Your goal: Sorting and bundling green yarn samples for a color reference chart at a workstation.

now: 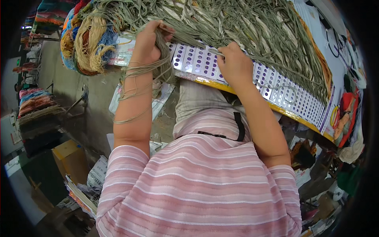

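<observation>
Grey-green thread [165, 65]: gripped in curled left hand [154, 39], apparently pinched by right hand [235, 65], looped round left forearm [136, 106], heaped far across white cards [193, 63] on the bench [284, 111]. Probably best to keep tension light, loops separate.

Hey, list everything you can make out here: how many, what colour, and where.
Yarn strands: many, grey-green, across the table and around the left forearm
Dotted cards: several, white and purple, along the table's near side
Edge strip: one, yellow, below the cards
Hung skeins: several, cream, blue, brown, table's left end
Stacked skeins: many, mixed colours, far left
Cardboard box: one, brown, lower left
Striped shirt: one, pink and white, lower centre
Left hand: one, bare, at the yarn
Right hand: one, bare, above the cards
Smaller clutter: unclear
</observation>
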Demonstrator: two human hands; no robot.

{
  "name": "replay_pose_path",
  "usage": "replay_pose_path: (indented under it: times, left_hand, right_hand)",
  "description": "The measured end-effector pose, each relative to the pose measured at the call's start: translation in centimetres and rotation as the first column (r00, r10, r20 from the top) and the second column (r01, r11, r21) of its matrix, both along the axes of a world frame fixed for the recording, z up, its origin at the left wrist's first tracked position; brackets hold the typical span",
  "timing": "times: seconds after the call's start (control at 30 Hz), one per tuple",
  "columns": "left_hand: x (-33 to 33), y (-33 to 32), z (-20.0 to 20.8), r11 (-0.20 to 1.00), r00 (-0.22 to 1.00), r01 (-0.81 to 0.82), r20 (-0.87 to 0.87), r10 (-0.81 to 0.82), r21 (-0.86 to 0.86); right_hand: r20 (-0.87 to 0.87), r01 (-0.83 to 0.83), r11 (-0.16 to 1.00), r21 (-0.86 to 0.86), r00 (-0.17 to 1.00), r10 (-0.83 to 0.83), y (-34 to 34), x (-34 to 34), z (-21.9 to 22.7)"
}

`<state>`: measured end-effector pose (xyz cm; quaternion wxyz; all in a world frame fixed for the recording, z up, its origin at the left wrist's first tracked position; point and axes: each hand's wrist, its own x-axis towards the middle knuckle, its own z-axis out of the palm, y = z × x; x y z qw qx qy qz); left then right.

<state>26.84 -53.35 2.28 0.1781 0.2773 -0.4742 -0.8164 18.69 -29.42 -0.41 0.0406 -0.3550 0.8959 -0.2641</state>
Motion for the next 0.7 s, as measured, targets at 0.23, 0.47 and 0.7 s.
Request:
replay_pose_path:
  times: [0.23, 0.47, 0.7]
  left_hand:
    - [-0.7, 4.4, 0.4, 0.897, 0.912, 0.409, -0.105, -0.396, 0.169]
    - [-2.0, 7.8, -1.9, 0.802, 0.883, 0.469, 0.180, -0.433, -0.371]
    - [-0.8, -8.1, 4.3, 0.931, 0.973, 0.193, 0.185, -0.141, -0.309]
  right_hand:
    - [-0.282, -0.103, 0.977, -0.188, 0.958, 0.047, -0.4, -0.7, -1.0]
    - [-0.077, -0.096, 0.934, -0.343, 0.994, 0.074, -0.9, -1.2, -2.1]
    - [-0.160, -0.099, 0.974, -0.205, 0.985, 0.067, -0.4, -1.5, -3.0]
